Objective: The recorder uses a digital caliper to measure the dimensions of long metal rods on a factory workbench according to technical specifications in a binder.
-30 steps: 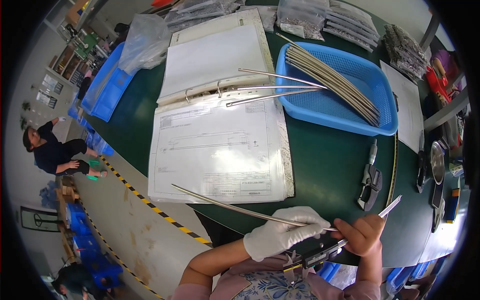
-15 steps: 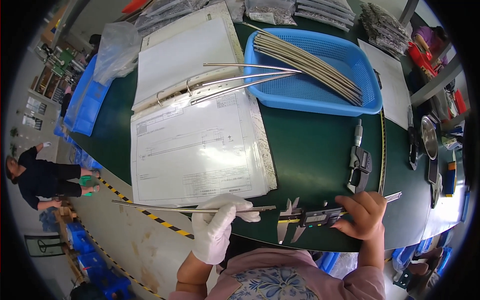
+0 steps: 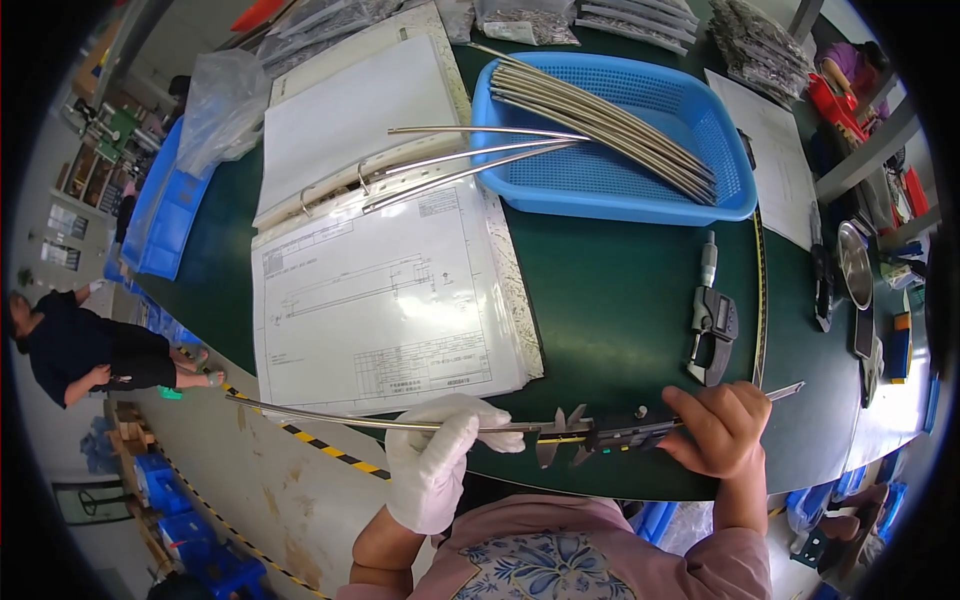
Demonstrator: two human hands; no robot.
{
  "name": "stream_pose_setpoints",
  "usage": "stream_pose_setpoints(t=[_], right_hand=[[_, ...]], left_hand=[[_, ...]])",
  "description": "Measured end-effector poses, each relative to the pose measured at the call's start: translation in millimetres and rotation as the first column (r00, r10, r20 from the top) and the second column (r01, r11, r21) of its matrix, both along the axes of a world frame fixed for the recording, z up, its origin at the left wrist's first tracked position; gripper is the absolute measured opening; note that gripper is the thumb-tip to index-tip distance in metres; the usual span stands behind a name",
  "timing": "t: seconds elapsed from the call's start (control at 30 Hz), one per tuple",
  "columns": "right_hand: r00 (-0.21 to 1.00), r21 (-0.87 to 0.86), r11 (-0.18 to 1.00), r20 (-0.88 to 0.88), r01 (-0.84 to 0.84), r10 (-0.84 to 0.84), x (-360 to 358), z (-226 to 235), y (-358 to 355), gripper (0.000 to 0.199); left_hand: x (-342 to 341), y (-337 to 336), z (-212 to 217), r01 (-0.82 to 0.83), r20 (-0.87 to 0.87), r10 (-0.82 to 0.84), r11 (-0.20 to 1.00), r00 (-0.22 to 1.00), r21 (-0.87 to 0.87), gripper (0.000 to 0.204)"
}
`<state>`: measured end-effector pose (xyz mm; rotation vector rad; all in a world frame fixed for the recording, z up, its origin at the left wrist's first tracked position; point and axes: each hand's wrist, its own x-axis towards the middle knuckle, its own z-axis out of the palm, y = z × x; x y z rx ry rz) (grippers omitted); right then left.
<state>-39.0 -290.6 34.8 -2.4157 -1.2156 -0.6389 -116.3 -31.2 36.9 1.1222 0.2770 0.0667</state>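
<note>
Long, thin, slightly curved silver metal rod (image 3: 340, 418) is held level over the near edge of the dark green table (image 3: 610, 300), its right end between the jaws of a dark digital caliper (image 3: 610, 437). White-gloved left hand (image 3: 440, 455) pinches the rod near the jaws; bare right hand (image 3: 715, 428) is clenched round the caliper body. Risk: the rod's long free end overhangs left, so sag or tilt could skew its seating in the jaws. Open ring binder with drawing sheet (image 3: 385, 300) lies just behind; blue plastic basket of similar rods (image 3: 620, 130) sits beyond.

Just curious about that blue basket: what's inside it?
The blue basket holds a bundle of long thin metal rods lying diagonally; three more rods poke out over its left rim. Anything beneath the bundle is hidden.
</note>
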Motion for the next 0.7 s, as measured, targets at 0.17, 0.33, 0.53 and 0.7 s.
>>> stream_pose_setpoints(t=[0.17, 0.33, 0.53, 0.7], right_hand=[[1.000, -0.001, 1.000, 0.002, 0.006, -0.006, 0.1, 0.6, 0.2, 0.038], [1.000, -0.004, 1.000, -0.016, 0.008, -0.008, 0.8, -1.4, 0.6, 0.037], [1.000, 0.005, 1.000, -0.021, 0.000, 0.000, 1.2, -2.1, 0.8, 0.037], [1.000, 0.013, 1.000, -0.025, 0.003, -0.002, 0.6, -1.9, 0.5, 0.036]], left_hand=[[-0.2, -2.5, -0.5, 0.016, -0.010, -0.016, 1.000, 1.000, -0.002, 0.024], [-0.6, -5.3, -4.6, 0.028, 0.002, -0.028, 0.997, 1.000, -0.065, 0.024], [-2.8, -6.1, -5.1, 0.054, -0.005, -0.055, 0.995, 0.998, -0.086, 0.025], [-3.7, -7.6, -6.1, 0.059, 0.002, -0.059, 0.992, 0.998, -0.109, 0.025]])
